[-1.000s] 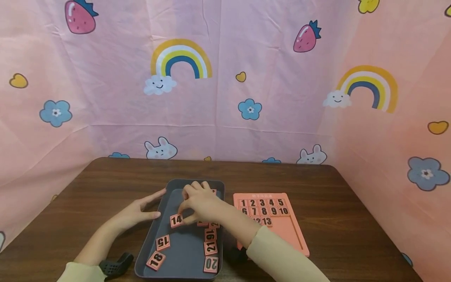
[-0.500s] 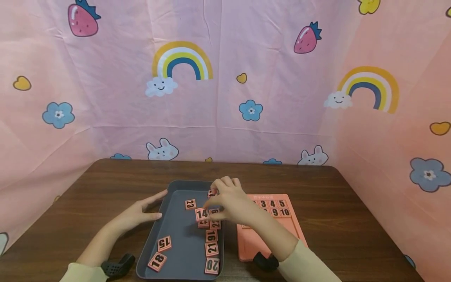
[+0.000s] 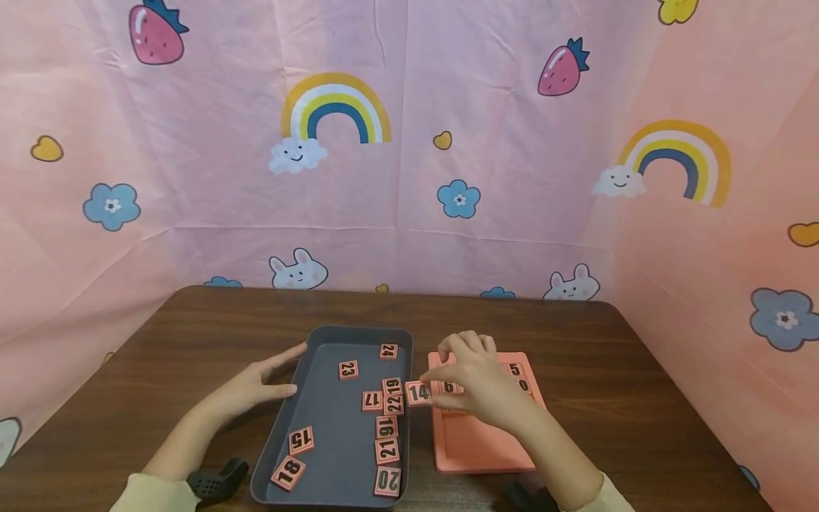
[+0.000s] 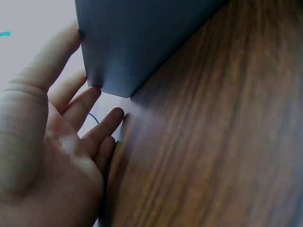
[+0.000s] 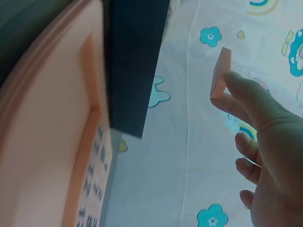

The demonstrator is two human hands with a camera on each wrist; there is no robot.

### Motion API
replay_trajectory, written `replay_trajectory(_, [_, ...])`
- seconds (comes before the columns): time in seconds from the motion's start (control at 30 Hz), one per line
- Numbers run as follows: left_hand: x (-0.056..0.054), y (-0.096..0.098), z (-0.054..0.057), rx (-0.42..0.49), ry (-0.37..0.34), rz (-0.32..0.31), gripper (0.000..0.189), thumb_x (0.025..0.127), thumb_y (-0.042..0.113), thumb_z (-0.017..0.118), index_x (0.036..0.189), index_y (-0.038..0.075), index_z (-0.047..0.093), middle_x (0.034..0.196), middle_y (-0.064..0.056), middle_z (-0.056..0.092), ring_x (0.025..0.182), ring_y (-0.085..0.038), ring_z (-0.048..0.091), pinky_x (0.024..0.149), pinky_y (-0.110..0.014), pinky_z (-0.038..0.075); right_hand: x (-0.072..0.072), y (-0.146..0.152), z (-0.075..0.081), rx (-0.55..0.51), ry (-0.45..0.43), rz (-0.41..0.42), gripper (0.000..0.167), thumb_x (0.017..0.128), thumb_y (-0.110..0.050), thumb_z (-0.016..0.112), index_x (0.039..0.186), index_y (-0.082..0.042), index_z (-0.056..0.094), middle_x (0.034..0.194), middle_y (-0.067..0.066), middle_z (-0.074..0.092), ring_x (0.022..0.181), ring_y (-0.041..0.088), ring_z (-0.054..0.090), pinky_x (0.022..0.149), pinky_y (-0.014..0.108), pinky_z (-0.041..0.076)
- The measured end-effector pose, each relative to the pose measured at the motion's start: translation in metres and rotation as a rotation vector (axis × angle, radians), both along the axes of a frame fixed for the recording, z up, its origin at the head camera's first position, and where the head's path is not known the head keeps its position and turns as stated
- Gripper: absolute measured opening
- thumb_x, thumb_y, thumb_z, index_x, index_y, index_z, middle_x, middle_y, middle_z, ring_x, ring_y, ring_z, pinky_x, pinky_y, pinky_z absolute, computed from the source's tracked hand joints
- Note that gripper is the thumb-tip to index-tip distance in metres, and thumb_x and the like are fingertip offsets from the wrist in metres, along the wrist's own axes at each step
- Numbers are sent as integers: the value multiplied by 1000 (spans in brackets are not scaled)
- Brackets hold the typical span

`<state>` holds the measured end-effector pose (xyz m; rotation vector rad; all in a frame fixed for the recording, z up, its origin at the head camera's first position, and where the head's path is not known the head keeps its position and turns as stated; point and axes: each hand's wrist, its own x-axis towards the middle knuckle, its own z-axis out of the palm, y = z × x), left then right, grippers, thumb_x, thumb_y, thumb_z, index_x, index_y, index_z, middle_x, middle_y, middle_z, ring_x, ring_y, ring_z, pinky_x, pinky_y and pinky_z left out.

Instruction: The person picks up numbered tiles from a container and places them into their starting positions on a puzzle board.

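Between thumb and index finger, my right hand (image 3: 476, 384) pinches a pink number tile marked 14 (image 3: 418, 392), held in the air over the gap between tray and board. The right wrist view shows the same tile (image 5: 221, 73) edge-on at the fingertips. Beneath this hand lies the pink number board (image 3: 486, 444), its upper rows filled with tiles and partly hidden by the hand. My left hand (image 3: 246, 390) touches the left wall of the dark grey tray (image 3: 333, 491) with extended fingers. In the left wrist view, thumb and fingertips meet the tray's side (image 4: 128, 42).
Several loose tiles lie in the tray: 23 (image 3: 348, 370) and 24 (image 3: 388, 351) toward the back, 15 (image 3: 301, 440) and 18 (image 3: 288, 472) at front left, the others along the right side. Patterned cloth (image 3: 409, 142) hangs behind the brown wooden table (image 3: 595, 398).
Carrying tile 14, my right hand has moved right, from over the middle of the tray past its right wall to the board's left edge. The left hand stays at the tray.
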<state>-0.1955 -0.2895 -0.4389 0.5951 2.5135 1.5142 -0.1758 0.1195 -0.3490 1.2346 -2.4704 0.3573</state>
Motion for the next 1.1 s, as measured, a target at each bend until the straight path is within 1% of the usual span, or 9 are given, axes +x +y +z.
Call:
replay_trajectory(0.13, [0, 0, 1, -16, 8, 12, 69, 91, 17, 65, 151, 11, 31, 150, -23, 30, 136, -51, 20, 98, -71, 22, -1, 17, -5, -6, 30, -21, 22, 76, -34, 82, 96, -30, 76, 98, -4, 44, 98, 18, 38, 81, 46, 29])
replay_trajectory(0.27, [-1, 0, 0, -29, -1, 14, 69, 91, 19, 65, 151, 12, 31, 150, -22, 30, 136, -50, 20, 99, -70, 23, -2, 35, -11, 4, 52, -59, 22, 72, -34, 84, 93, -31, 76, 95, -6, 42, 96, 18, 38, 78, 44, 28])
replay_trajectory(0.43, [-1, 0, -2, -25, 1, 11, 69, 91, 19, 66, 151, 12, 31, 150, -23, 31, 136, -50, 20, 99, -70, 23, -3, 57, -20, 20, 48, -98, 21, 72, -33, 84, 91, -30, 76, 94, -7, 41, 95, 19, 38, 78, 46, 28])
replay_trajectory(0.63, [-1, 0, -3, -13, -4, 3, 69, 91, 18, 65, 151, 12, 31, 150, -23, 31, 136, -49, 21, 100, -69, 23, -5, 82, -34, 35, 19, -137, 22, 72, -32, 83, 92, -31, 76, 93, -10, 40, 94, 17, 37, 76, 44, 26])
replay_trajectory(0.7, [-1, 0, -2, -15, -6, 3, 68, 92, 18, 65, 151, 13, 31, 150, -22, 31, 136, -49, 22, 100, -69, 24, -5, 89, -38, 25, 13, -141, 22, 71, -31, 84, 92, -31, 76, 93, -11, 41, 93, 17, 37, 75, 43, 26])
replay_trajectory(0.83, [-1, 0, -1, -19, -9, 8, 68, 92, 19, 65, 151, 13, 31, 150, -22, 31, 136, -49, 21, 99, -69, 23, -8, 101, -41, -7, 38, -137, 24, 68, -29, 86, 91, -29, 77, 91, -10, 43, 91, 17, 38, 73, 42, 25])
replay_trajectory(0.93, [0, 0, 1, -21, -12, 8, 68, 92, 19, 65, 151, 12, 31, 151, -22, 30, 136, -49, 21, 99, -70, 23, -10, 110, -43, -9, 56, -144, 25, 67, -32, 86, 90, -28, 78, 91, -10, 43, 90, 17, 39, 73, 41, 26])
replay_trajectory(1.1, [-1, -1, 2, -26, -18, 10, 68, 92, 19, 65, 151, 13, 32, 151, -21, 30, 136, -49, 21, 100, -70, 22, -14, 122, -48, 5, 13, -160, 27, 68, -34, 85, 93, -26, 78, 92, -9, 44, 89, 18, 39, 74, 42, 26])
